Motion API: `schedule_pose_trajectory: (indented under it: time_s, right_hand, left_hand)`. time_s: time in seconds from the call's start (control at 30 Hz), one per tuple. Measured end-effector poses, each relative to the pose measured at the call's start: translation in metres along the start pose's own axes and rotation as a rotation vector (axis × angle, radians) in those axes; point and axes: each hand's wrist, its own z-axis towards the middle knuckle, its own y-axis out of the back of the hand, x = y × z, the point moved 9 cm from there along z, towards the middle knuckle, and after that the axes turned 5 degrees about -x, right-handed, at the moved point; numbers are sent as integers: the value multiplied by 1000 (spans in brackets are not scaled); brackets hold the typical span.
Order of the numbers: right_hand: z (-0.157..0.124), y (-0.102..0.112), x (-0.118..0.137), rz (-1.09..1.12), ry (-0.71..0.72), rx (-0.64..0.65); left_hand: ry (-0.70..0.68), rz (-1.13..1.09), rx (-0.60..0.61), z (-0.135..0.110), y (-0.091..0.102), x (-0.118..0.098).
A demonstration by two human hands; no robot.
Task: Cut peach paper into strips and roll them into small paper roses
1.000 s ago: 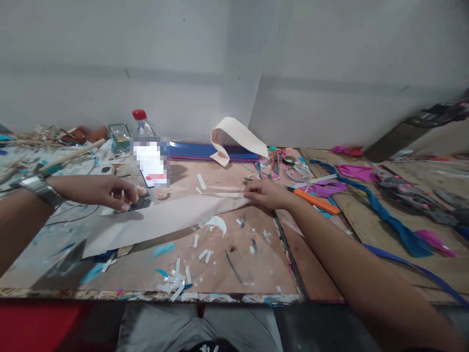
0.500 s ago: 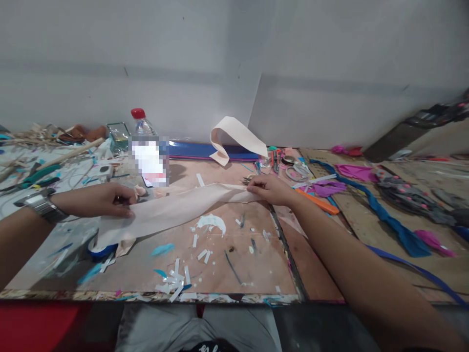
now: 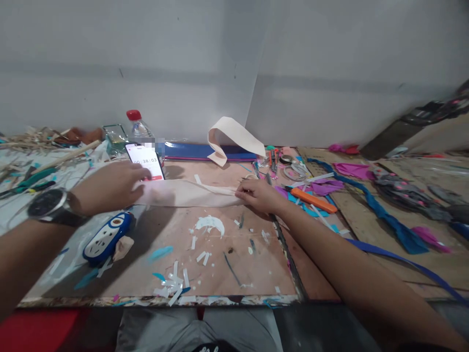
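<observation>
Grey walls are standing behind a cluttered table, where a lit phone is leaning back and showing a timer. Just in front of the phone, a long cream strip is stretching away to the right. The left hand is reaching over the strip's near-phone end, its fingers curving downward, but blur is hiding whether they are gripping it or only touching. To the phone's right, the right hand is pinching the strip's other end between thumb and fingers. A bottle with a red cap is standing just behind the phone, while a curled strip is resting by blue sheets to the phone's right. Nearer the person than the phone, and to its left, a power socket is lying. Well right of the phone, an orange cutter is lying among coloured scraps.
</observation>
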Motion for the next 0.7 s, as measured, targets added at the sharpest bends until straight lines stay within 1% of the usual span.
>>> schedule_pose_trajectory:
  time_s: [0.07,0.13,0.2,0.27,0.3,0.33,0.37,0.43,0.5,0.6,0.7]
  right_hand:
    - [-1,0,6,-34,50,-13]
    - [-2,-2,11,-69,99,-18]
    - [-4,-4,15,-92,140,-15]
    - [-6,-6,18,-89,167,-10]
    - [-6,-7,19,-83,179,-11]
    - [-7,-9,20,-85,188,-7]
    - [-7,-10,21,-84,192,-8]
    - [-8,-14,21,-78,194,-3]
    - [-7,-18,22,-58,191,-6]
    - [-4,-22,24,-31,181,-20]
    - [-2,-22,24,-9,139,-48]
  left_hand:
    - [-167,47,-72,16,2,-53]
    - [-306,4,-108,38,-2,-104]
    - [-393,-76,-129,63,-10,-143]
    - [-444,-151,-81,88,-24,-170]
    - [-444,-191,-10,98,-35,-177]
    - [-415,-226,63,107,-45,-179]
    - [-416,-252,135,111,-55,-182]
    - [-438,-332,213,113,-65,-183]
    - [-414,-372,239,111,-69,-176]
    - [-366,-407,239,108,-71,-163]
    - [-342,-435,239,107,-73,-156]
